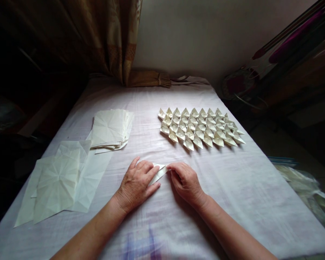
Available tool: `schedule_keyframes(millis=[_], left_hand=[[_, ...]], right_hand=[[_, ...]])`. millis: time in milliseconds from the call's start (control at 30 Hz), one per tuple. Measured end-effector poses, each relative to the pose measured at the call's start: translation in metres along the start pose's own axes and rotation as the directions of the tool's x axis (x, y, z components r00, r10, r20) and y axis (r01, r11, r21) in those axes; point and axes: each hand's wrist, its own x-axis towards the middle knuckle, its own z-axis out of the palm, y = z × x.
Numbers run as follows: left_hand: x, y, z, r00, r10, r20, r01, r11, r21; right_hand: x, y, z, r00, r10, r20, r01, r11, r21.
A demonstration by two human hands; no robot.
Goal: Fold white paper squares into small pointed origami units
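A small folded piece of white paper lies on the cloth in front of me. My left hand rests flat across its left part, fingers spread, and covers much of it. With thumb and fingertips together, my right hand pinches the paper's right tip. Farther off to the right stand rows of small folded paper boats, packed close together. On the left sit a stack of creased paper squares and, nearer to me, several loose creased sheets that overlap.
A pale cloth covers the table. At the back left hangs a brown curtain, its end lying along the far edge. Beyond the right edge, lower down, is a clear plastic bag with pale contents.
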Motion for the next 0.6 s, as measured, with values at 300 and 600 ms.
schedule_keyframes(millis=[300, 600], left_hand=[[-0.004, -0.006, 0.001, 1.0, 0.014, -0.012, -0.015, 0.999, -0.043], [-0.004, -0.008, 0.001, 1.0, 0.004, -0.002, -0.004, 0.999, -0.038]], right_hand=[[0.013, 0.008, -0.001, 0.992, -0.061, 0.111, 0.056, 0.997, 0.048], [0.012, 0.015, 0.0, 0.982, -0.104, 0.158, 0.09, 0.992, 0.094]])
